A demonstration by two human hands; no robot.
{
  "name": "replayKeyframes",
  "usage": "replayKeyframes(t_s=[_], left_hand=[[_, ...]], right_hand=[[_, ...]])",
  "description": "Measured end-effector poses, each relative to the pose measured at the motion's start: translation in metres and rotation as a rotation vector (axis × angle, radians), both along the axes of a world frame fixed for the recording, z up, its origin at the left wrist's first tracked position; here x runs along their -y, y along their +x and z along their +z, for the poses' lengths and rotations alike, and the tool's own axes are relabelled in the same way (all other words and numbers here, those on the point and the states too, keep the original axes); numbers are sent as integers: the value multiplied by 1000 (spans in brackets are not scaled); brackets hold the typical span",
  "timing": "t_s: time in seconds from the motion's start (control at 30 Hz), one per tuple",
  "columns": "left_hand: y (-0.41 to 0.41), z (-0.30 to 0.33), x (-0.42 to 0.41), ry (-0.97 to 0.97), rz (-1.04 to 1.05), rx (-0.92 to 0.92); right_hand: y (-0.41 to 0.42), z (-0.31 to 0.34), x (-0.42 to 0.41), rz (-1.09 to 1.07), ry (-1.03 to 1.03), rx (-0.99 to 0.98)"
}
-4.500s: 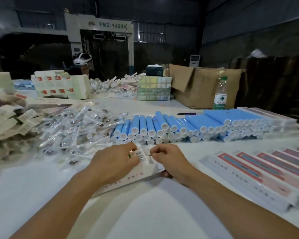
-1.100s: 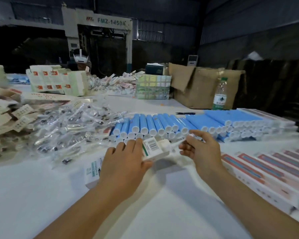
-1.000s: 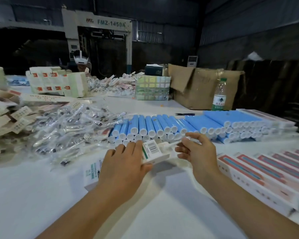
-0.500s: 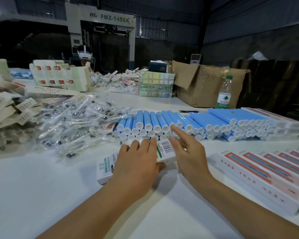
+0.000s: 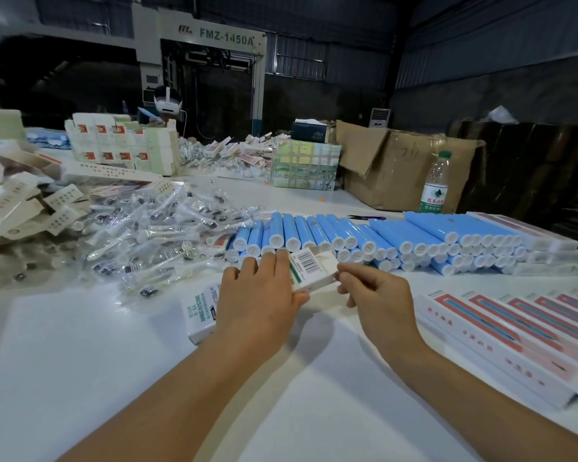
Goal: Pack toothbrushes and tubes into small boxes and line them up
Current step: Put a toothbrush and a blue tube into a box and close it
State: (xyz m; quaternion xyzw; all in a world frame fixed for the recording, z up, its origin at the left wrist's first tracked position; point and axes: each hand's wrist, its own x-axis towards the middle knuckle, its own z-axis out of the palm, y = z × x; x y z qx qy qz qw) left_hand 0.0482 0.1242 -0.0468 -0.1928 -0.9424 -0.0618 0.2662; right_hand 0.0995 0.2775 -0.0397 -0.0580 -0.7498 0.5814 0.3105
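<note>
My left hand (image 5: 257, 301) grips a long white box (image 5: 199, 313) with green print, lifted slightly off the white table. Its far end (image 5: 314, 266), with a barcode, points toward the tubes. My right hand (image 5: 376, 296) pinches the flap at that far end with curled fingers. Behind the box lie rows of blue tubes (image 5: 364, 240) with white caps. To the left sits a heap of toothbrushes in clear wrappers (image 5: 147, 235). Closed white-and-red boxes (image 5: 514, 331) are lined up side by side at the right.
Flat unfolded cartons (image 5: 20, 201) pile up at far left. A water bottle (image 5: 433, 185) and a brown cardboard box (image 5: 401, 168) stand at the back right. A person wearing a headset (image 5: 167, 105) sits across the table (image 5: 80, 361).
My right hand drew back from the tubes and its straight fingers curled to pinch the box's end flap. The box stayed in my left hand, raised a little.
</note>
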Motion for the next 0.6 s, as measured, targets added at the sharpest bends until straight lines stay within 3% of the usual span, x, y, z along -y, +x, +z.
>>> replayKeyframes(t_s=[0.6], left_hand=[[15,-8,-14,-81,-95,-45]], right_hand=[[-2,-1,6,88,-111,146]])
